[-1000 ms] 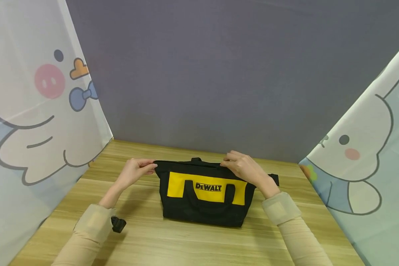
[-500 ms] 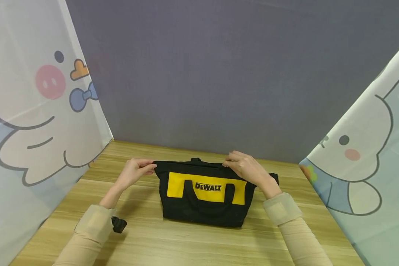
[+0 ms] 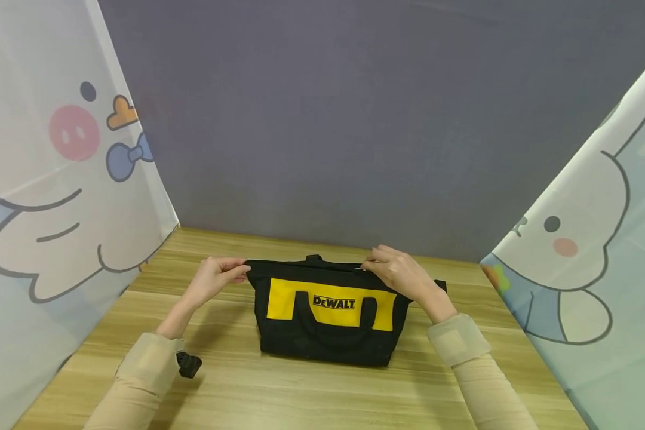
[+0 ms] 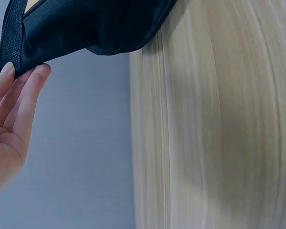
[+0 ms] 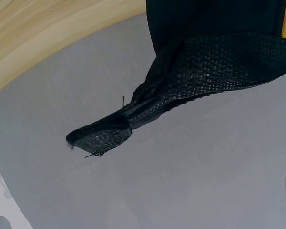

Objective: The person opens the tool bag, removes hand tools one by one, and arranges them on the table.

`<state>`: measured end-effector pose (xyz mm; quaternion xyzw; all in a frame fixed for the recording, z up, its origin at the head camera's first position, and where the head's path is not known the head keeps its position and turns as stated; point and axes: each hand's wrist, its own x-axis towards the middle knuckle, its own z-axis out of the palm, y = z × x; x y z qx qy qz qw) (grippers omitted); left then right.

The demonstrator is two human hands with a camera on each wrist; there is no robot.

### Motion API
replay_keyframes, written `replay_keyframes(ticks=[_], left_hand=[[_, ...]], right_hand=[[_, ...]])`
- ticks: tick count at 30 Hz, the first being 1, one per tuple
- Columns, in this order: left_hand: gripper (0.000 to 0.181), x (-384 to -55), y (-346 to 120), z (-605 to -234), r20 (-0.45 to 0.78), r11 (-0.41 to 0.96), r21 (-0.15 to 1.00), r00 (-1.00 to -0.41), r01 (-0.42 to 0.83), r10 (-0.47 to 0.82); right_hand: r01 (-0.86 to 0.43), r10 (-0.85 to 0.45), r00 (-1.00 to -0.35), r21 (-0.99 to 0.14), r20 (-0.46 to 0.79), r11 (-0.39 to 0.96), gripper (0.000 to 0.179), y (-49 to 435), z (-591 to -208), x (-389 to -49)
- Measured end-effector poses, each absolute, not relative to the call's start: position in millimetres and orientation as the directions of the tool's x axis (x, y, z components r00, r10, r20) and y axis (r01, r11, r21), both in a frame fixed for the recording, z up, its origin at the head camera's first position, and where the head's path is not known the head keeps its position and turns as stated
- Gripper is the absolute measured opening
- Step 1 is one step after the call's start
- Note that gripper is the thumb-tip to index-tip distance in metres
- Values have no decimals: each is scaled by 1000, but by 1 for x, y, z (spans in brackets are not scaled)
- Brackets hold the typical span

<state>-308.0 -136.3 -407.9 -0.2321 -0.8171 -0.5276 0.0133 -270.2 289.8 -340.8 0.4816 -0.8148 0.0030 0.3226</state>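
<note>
A black and yellow DeWalt tool bag (image 3: pixel 333 316) stands upright on the table, its front and two handles toward me. My left hand (image 3: pixel 215 280) pinches its top left corner between thumb and fingers; the left wrist view shows the thumb on the end of the zipper tape (image 4: pixel 14 47). Along the top edge, right of centre, the curled fingers of my right hand (image 3: pixel 400 275) pinch the zipper, and the pull itself is hidden by them. A narrow slit shows in the zipper left of those fingers. A black end tab (image 5: pixel 102 136) sticks out at the bag's right.
The wooden table (image 3: pixel 301 394) runs back to a grey wall (image 3: pixel 322 131). Cartoon-printed sheets (image 3: pixel 48 239) border both sides. A small black block (image 3: pixel 189 364) is beside my left cuff.
My right hand has slid a little to the right along the bag's top edge. The left hand keeps its pinch on the corner. The head view has shifted slightly.
</note>
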Motion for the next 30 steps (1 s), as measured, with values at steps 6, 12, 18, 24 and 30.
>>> replay_keyframes(ticks=[6, 12, 18, 24, 30], left_hand=[[38, -309, -135, -409, 266, 331, 859, -893, 390, 362], [38, -308, -135, -409, 267, 340, 854, -893, 394, 364], [35, -308, -135, -408, 285, 330, 850, -886, 410, 365], [36, -308, -133, -409, 294, 328, 847, -883, 418, 366], [35, -307, -134, -409, 286, 338, 848, -890, 408, 356]], right_hand=[[-759, -779, -350, 330, 520, 562, 20, 299, -340, -267], [-753, -773, -357, 329, 525, 571, 23, 310, -342, -264], [-757, -764, -355, 314, 538, 573, 21, 312, -343, -264], [-733, -759, -372, 333, 534, 594, 19, 324, -343, -259], [-723, -755, -367, 344, 543, 599, 13, 335, -346, -256]])
